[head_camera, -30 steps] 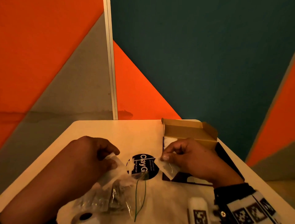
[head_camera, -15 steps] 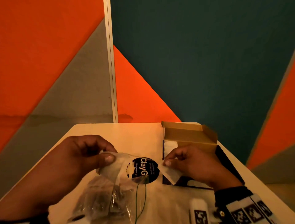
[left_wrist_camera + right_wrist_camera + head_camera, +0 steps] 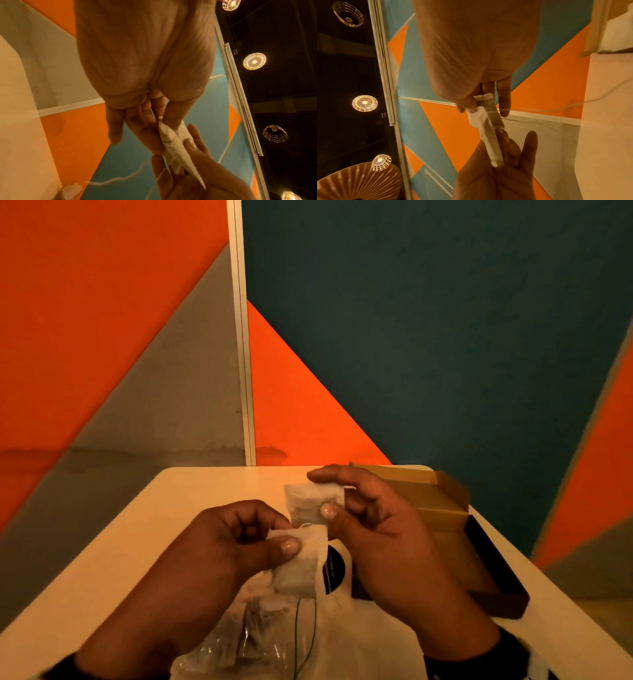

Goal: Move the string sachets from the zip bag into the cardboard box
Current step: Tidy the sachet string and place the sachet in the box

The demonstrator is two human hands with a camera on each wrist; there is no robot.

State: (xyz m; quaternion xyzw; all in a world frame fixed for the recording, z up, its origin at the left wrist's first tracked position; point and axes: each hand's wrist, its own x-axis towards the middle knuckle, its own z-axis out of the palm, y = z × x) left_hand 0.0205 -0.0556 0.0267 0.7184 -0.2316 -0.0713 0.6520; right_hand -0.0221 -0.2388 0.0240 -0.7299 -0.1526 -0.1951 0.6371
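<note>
Above the table my left hand [image 3: 286,534] pinches a white string sachet [image 3: 301,563] between thumb and fingers. Just behind it my right hand [image 3: 320,493] pinches a second white sachet [image 3: 311,498] by its edge. The two sachets nearly touch, with a thin string between them. The clear zip bag [image 3: 253,642] lies under my left wrist with more sachets and a green string inside. At the right, behind my right hand, stands the open cardboard box [image 3: 431,501]. The left wrist view shows the sachet [image 3: 178,148] edge-on; the right wrist view shows the right hand's sachet [image 3: 491,108].
The white table [image 3: 144,542] ends close behind the box at a wall of orange, grey and teal panels. A round black label [image 3: 337,570] lies on a white sheet between my hands. A black tray [image 3: 493,563] sits under the box.
Both hands have risen off the table. The left one has drawn a sachet up from the bag; the right one has lifted its sachet up and left, so the two now meet.
</note>
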